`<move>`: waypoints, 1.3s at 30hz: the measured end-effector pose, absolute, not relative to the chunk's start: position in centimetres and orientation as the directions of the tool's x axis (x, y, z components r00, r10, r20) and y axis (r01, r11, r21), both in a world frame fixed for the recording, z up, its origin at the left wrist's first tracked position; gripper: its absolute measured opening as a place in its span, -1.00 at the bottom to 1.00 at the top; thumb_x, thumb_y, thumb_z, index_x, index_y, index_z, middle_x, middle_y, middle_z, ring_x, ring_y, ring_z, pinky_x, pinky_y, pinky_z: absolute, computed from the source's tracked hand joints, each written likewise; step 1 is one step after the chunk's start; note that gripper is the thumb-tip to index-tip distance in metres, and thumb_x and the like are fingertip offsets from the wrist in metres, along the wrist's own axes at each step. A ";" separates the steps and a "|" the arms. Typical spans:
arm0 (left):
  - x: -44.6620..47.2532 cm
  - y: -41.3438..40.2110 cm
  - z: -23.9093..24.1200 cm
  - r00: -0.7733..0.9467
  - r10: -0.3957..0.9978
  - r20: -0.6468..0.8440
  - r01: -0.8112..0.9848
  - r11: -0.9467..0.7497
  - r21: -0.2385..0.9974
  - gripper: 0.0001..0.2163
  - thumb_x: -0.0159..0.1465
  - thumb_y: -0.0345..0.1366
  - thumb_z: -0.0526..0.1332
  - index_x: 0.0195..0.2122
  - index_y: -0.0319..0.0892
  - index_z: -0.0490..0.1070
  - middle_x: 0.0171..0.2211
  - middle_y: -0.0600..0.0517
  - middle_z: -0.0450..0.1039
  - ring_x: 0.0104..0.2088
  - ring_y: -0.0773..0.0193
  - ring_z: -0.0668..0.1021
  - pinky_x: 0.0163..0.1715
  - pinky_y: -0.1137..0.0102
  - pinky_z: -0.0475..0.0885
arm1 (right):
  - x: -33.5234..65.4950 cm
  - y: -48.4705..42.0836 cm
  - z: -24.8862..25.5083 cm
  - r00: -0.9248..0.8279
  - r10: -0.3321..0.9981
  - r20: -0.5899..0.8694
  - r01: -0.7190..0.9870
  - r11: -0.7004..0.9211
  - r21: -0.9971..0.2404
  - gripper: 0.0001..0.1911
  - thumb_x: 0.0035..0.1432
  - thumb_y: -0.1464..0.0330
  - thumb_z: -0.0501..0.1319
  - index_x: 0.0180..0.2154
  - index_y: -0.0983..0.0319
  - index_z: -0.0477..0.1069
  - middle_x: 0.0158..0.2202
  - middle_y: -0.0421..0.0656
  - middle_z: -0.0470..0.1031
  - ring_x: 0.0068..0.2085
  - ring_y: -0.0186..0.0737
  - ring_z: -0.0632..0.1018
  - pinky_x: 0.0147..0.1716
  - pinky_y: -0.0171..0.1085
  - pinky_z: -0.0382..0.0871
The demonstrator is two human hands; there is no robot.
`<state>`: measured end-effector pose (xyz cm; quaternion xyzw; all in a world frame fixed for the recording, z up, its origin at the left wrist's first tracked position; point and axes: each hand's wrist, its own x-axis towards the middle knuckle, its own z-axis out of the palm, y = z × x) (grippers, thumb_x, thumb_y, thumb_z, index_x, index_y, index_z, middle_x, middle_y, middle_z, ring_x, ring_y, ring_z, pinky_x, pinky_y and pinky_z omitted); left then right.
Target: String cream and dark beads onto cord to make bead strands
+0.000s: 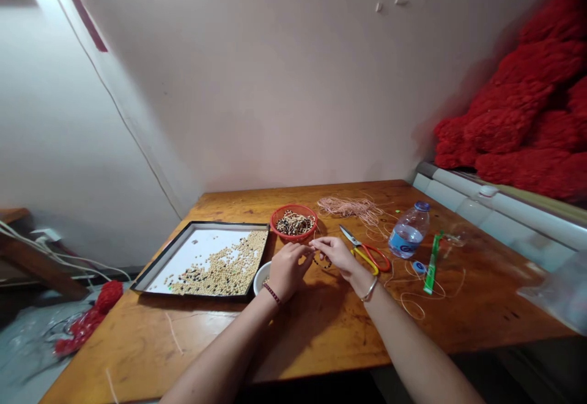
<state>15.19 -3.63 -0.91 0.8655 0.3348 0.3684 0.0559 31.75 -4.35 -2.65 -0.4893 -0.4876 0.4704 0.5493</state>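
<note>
My left hand (288,266) and my right hand (335,255) meet over the middle of the table, fingertips pinched close together. A short string of dark and pale beads (324,264) hangs in a curve below the fingertips, its end hidden in both pinches. Just beyond them stands a red plastic basket (274,228) holding beaded strands. Partly behind my left wrist is a white bowl (258,280). To the left lies a shallow black-edged tray (202,225) with many loose pale and dark beads. Scissors (362,250) with red and yellow handles lie right of my right hand.
Pink cord (351,207) lies tangled at the back of the wooden table (339,346). On the right are a water bottle (409,231), a green packet (431,264), a blue cap (419,267) and loose thread. Red yarn (513,110) is piled beyond the right edge; a wall stands behind.
</note>
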 end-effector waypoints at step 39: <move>14.7 -2.2 -0.6 0.554 0.782 0.285 0.485 -0.582 0.653 -0.72 0.15 -0.09 0.21 -0.32 -0.20 0.53 -0.43 -0.02 0.55 -0.42 0.27 0.54 -0.39 0.47 0.37 | 31.4 -4.6 -2.7 -0.115 0.975 0.188 0.134 0.202 -0.970 -0.65 0.01 0.12 0.24 -0.43 0.32 0.47 -0.49 -0.16 0.49 -0.63 -0.41 0.39 -0.60 -0.38 0.27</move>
